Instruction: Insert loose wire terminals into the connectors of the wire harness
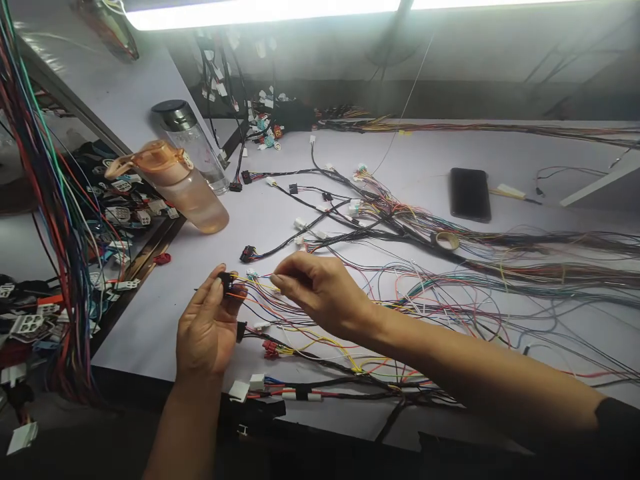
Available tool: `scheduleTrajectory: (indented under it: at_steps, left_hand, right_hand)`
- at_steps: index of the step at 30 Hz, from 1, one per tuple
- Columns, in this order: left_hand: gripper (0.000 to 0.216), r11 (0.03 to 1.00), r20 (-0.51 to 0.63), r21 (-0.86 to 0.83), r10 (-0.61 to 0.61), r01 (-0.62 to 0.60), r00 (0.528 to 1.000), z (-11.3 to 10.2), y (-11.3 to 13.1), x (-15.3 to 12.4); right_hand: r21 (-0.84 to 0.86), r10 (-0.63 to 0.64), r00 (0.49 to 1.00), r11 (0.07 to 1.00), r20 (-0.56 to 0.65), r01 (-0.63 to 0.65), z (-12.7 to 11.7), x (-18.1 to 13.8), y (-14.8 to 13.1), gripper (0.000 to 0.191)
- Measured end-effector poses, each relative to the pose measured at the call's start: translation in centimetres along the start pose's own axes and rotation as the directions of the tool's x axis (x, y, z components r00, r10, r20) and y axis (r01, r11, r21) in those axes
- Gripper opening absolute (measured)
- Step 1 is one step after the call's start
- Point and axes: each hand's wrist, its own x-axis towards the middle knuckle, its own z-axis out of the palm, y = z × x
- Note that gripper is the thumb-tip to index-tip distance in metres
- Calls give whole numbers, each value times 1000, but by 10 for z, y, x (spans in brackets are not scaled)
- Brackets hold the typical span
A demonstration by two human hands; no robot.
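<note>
My left hand [205, 327] is closed around a small black connector [227, 284], held just above the table near its left front edge. Yellow and orange wires run out of the connector's right side. To the right of it, my right hand [320, 290] is pinched, thumb against fingertips, on a thin wire [273, 275] that shows only as a short piece at the fingertips. Below the hands lie a red connector [271, 349] and white connectors [257, 381] on their wires. A wiring harness [400, 227] with several taped black branches spreads beyond my right hand.
A peach-lidded bottle [193, 200] and a clear dark-lidded bottle [193, 143] stand back left. A black phone [470, 193] and a tape roll [447, 241] lie to the right. Wire bundles [55, 200] hang at left beside piled connectors [40, 320]. A tube light [270, 12] hangs overhead.
</note>
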Motion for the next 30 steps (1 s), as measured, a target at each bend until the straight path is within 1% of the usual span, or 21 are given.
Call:
scheduleTrajectory:
  at_steps: [2, 4, 7, 10, 13, 15, 18, 22, 26, 30]
  left_hand:
    - [43, 1000, 27, -18, -5, 5, 1000, 9, -3, 9]
    - [46, 999, 42, -31, -32, 34, 999, 12, -9, 16]
    - [50, 997, 57, -16, -72, 73, 996, 9, -17, 21]
    - [47, 997, 97, 31, -77, 75, 992, 2, -21, 23]
    - [44, 995, 113, 74, -79, 71, 990, 0, -22, 24]
    - [43, 993, 98, 96, -78, 69, 992, -1, -22, 25]
    - [40, 991, 67, 119, -75, 66, 995, -1, -22, 26]
    - [34, 990, 95, 126, -77, 65, 992, -3, -22, 27]
    - [36, 989, 116, 144, -60, 43, 991, -4, -22, 26]
    - [35, 984, 104, 169, -66, 47, 992, -4, -22, 24]
  right_hand:
    - [18, -22, 999, 1000, -36, 22, 5, 13, -2, 10]
    - [9, -7, 999, 1000, -34, 8, 14, 21, 4, 10]
    - [-15, 23, 1000, 1000, -15, -23, 33, 26, 23, 9]
    - [-34, -7, 1000, 999, -29, 6, 51, 24, 43, 7]
    - [-70, -33, 998, 997, -59, 29, 61, 20, 54, 5]
    - [-86, -43, 996, 996, -78, 36, 63, 19, 56, 5]
    - [-101, -38, 997, 994, -69, 31, 61, 19, 58, 6]
    - [-110, -14, 998, 994, -55, 8, 58, 19, 58, 7]
    - [-110, 20, 999, 994, -27, -23, 57, 19, 57, 7]
    - [-124, -2, 999, 992, -37, -2, 58, 17, 57, 7]
